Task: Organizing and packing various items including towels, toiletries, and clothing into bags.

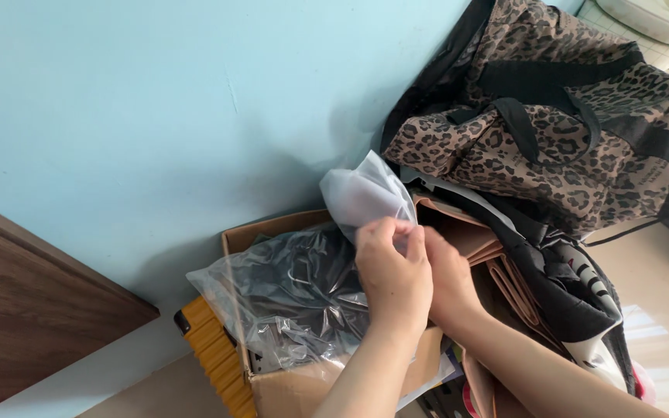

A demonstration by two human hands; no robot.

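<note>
both hands, left point(392, 271) and right point(447, 279), are pinched on a frosted bag point(365, 193) over the box's point(272, 228) back edge, still not tucked in beside the clear bag point(288, 294) already lying inside

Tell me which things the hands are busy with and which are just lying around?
Busy with:
- left hand and right hand, both pinching the frosted plastic bag

Just lying around:
- cardboard box
- clear bag of dark stuff
- leopard-print bag
- yellow suitcase
</note>
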